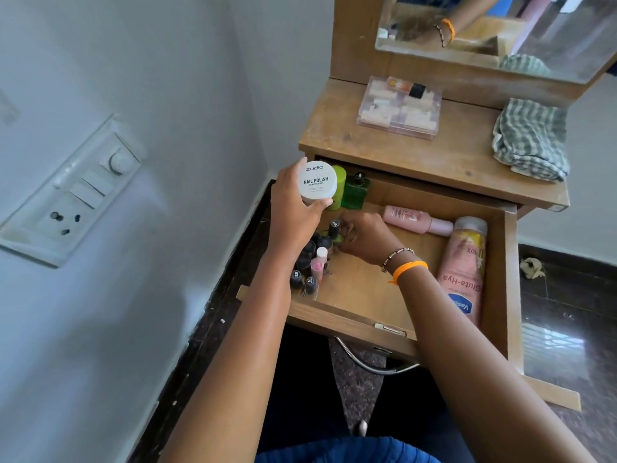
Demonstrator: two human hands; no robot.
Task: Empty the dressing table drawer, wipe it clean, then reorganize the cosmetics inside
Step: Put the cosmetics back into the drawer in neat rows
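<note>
two hands are working over the open drawer point(510, 262), and that drawer is the landmark for everything here. the left hand point(293, 208) is raised above the drawer's far-left corner, fingers and thumb wrapped round a white tub of nail polish remover wipes point(318, 182). the right hand point(364, 237) reaches low into the drawer's left side, fingers curled in among the nail polish bottles point(312, 259); whether it actually pinches one i cannot tell, since the fingertips are hidden behind the caps. those small bottles stand packed upright along the drawer's left wall, touching one another. in the far-left corner stand a lime green container point(339, 192) and a green perfume bottle point(355, 192). a pink bottle point(417, 221) lies on its side near the back, and a large pink lotion bottle point(464, 275) lies along the right wall. above the drawer, on the table top, sit a clear organiser box point(399, 106) and a checked cloth point(531, 138). the likeliest slip, i think, is the right hand nudging the crowded bottles so several topple like skittles; glass knocking glass could chip or leak onto the wood. the tub, gripped mostly at its edge, might also drop onto the bottles below. the perfume bottle looks top-heavy and easily tipped.
</note>
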